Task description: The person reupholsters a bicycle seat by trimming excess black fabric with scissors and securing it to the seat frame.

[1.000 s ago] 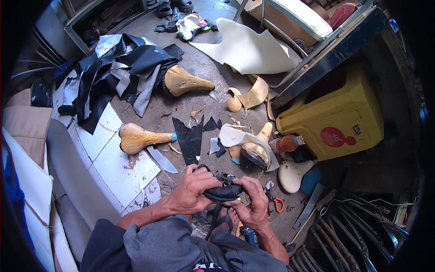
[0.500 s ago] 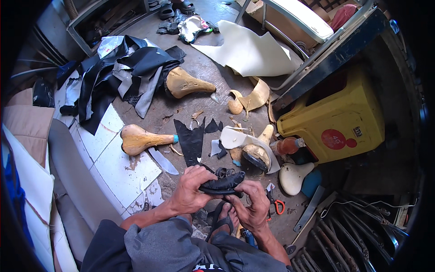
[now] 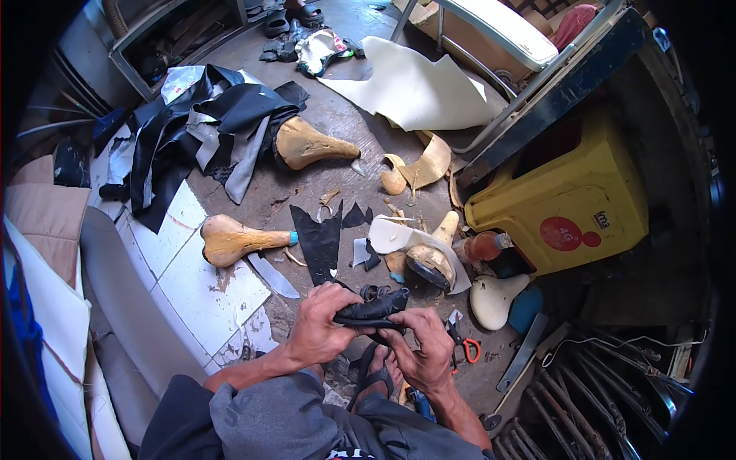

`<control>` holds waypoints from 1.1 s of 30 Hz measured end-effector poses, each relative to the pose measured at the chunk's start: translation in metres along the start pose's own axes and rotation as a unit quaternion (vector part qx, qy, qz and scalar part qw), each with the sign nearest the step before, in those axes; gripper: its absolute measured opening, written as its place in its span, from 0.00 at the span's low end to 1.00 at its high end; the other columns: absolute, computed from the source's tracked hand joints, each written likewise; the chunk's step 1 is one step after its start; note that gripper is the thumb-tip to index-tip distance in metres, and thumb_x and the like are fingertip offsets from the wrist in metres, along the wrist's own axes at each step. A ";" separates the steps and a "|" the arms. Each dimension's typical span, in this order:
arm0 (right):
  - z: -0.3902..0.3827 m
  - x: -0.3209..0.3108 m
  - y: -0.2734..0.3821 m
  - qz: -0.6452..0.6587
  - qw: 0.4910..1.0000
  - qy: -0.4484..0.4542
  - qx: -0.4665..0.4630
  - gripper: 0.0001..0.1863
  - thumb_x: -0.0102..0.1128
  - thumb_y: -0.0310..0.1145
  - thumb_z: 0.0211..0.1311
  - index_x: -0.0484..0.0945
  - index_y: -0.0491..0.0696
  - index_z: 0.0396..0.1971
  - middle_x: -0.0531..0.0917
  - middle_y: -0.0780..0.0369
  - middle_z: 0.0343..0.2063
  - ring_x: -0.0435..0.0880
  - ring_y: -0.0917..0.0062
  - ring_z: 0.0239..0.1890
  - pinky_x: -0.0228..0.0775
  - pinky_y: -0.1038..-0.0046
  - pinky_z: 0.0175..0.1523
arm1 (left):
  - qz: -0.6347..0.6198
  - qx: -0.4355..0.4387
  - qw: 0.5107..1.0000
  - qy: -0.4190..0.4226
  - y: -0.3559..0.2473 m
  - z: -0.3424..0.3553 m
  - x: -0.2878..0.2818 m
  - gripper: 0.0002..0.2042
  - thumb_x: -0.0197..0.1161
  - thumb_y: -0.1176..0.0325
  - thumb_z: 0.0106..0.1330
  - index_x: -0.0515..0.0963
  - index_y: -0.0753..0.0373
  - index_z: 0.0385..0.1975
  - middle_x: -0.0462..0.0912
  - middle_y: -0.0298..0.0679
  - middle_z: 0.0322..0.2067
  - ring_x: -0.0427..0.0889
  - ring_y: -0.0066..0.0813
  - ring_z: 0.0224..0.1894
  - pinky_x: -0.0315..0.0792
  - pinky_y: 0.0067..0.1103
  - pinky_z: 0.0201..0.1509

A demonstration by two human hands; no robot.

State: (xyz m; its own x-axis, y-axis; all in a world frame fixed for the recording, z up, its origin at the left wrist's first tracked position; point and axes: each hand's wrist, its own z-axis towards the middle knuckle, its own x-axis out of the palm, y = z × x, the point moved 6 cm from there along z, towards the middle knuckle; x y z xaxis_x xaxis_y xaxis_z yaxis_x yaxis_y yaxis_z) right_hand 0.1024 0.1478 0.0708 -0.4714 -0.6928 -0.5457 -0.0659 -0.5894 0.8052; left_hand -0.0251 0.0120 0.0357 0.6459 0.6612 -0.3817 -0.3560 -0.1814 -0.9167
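yellow plastic crate [image 3: 563, 199] at right, round red label [image 3: 561, 233] on its side

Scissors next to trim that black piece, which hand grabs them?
Probably right. The right hand sits just beside the orange-handled scissors on the floor; the left hand grips the black piece on the far side.

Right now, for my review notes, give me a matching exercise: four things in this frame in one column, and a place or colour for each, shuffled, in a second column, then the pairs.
Things:
1. black saddle cover
2. yellow plastic crate
3. knife blade
4. orange-handled scissors

Places or colours:
A. lying on the floor just right of the right hand
B. held between both hands, the left hand gripping one end
C. on its side at the right, with a red round sticker
D. flat on the floor beside the white tiles

Pairs: 1-B, 2-C, 3-D, 4-A
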 end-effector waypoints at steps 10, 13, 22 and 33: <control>-0.004 -0.001 0.004 -0.051 0.996 -0.066 -0.025 0.15 0.76 0.23 0.50 0.85 0.45 0.40 0.82 0.59 0.35 0.82 0.64 0.37 0.75 0.65 0.41 | -0.067 -0.063 0.996 0.001 0.012 -0.001 0.010 0.20 0.84 0.69 0.45 0.83 0.65 0.37 0.84 0.40 0.33 0.82 0.38 0.37 0.73 0.29 0.42; -0.002 0.000 0.005 -0.061 0.995 -0.076 -0.015 0.15 0.76 0.23 0.50 0.85 0.46 0.39 0.82 0.59 0.35 0.82 0.64 0.37 0.75 0.64 0.41 | -0.053 -0.073 0.996 -0.007 0.012 -0.001 0.010 0.20 0.84 0.69 0.46 0.83 0.66 0.37 0.84 0.41 0.34 0.83 0.35 0.38 0.74 0.28 0.43; 0.001 0.000 0.002 -0.047 0.997 -0.065 0.018 0.15 0.74 0.22 0.54 0.84 0.44 0.43 0.83 0.55 0.37 0.85 0.62 0.37 0.78 0.66 0.41 | -0.069 -0.100 0.992 -0.018 0.014 0.002 0.013 0.21 0.84 0.68 0.47 0.82 0.66 0.39 0.83 0.41 0.33 0.82 0.36 0.38 0.74 0.28 0.43; -0.002 0.000 0.007 -0.053 0.993 -0.099 0.043 0.14 0.73 0.23 0.58 0.85 0.42 0.45 0.85 0.53 0.37 0.87 0.66 0.36 0.79 0.70 0.40 | -0.031 -0.081 0.995 -0.047 0.007 0.008 0.009 0.21 0.84 0.68 0.46 0.82 0.66 0.38 0.82 0.40 0.32 0.81 0.34 0.36 0.74 0.26 0.41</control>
State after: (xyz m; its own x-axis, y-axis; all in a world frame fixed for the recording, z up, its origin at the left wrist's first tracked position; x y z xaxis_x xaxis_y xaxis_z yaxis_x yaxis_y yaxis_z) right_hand 0.1038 0.1431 0.0759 -0.6208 -0.5291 -0.5786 -0.1949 -0.6107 0.7675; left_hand -0.0265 0.0225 0.0269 0.5940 0.7388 -0.3183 -0.1990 -0.2484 -0.9480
